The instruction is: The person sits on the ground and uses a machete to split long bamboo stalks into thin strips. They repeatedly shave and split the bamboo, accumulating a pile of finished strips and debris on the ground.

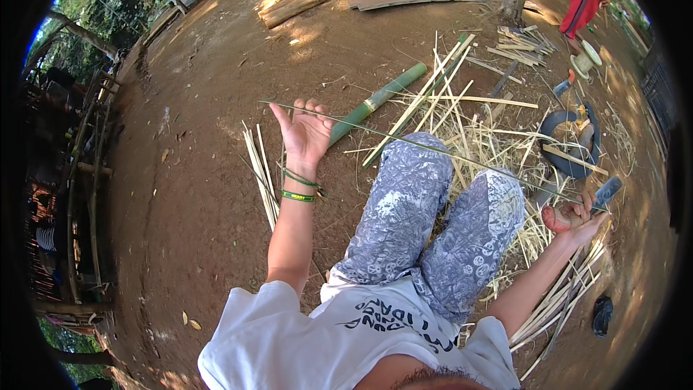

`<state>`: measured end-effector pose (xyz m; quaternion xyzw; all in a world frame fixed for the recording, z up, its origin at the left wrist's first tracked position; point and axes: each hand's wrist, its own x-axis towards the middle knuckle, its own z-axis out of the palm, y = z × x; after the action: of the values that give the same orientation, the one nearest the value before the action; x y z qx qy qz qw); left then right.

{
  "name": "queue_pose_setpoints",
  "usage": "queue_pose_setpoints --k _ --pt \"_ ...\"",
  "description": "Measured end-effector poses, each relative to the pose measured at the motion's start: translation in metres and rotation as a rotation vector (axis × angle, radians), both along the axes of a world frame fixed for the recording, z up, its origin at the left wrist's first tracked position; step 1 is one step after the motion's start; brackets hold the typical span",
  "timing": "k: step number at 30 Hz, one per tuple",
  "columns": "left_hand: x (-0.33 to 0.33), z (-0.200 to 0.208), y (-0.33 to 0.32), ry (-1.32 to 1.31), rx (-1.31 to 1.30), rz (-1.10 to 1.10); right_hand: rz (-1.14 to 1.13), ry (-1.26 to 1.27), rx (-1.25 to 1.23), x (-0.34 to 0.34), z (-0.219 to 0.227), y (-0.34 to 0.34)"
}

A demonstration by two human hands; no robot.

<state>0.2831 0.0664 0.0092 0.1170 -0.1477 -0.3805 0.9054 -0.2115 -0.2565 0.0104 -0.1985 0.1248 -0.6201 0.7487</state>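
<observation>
A long, thin green bamboo strip [415, 142] stretches across above my knees. My left hand [307, 133] is palm up, thumb stretched out and fingers loosely bent, with the strip crossing it near the fingers without a firm grip. At the right, my right hand [583, 228] is closed around a knife with a rounded red handle [557, 218]; its broad grey blade [608, 192] sticks out past the fingers. The strip's other end runs to the fingers of this hand. How those fingers pinch it is partly hidden.
A green bamboo pole [379, 103] lies beyond my left hand. Pale split strips [263, 173] and curled shavings [469, 139] surround my legs. A black ring-shaped object [554, 130] and another orange-handled tool [565, 83] lie right. Someone in red trousers [583, 0] stands far right.
</observation>
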Motion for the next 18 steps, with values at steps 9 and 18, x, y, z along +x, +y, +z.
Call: queue_pose_setpoints --k 9,18 --pt "-0.018 0.009 0.007 -0.042 0.130 -0.166 0.339 0.094 0.082 -0.004 0.000 -0.001" --pt "-0.001 0.009 0.001 -0.154 0.153 -0.278 0.509 0.292 -0.004 0.005 0.023 0.020"
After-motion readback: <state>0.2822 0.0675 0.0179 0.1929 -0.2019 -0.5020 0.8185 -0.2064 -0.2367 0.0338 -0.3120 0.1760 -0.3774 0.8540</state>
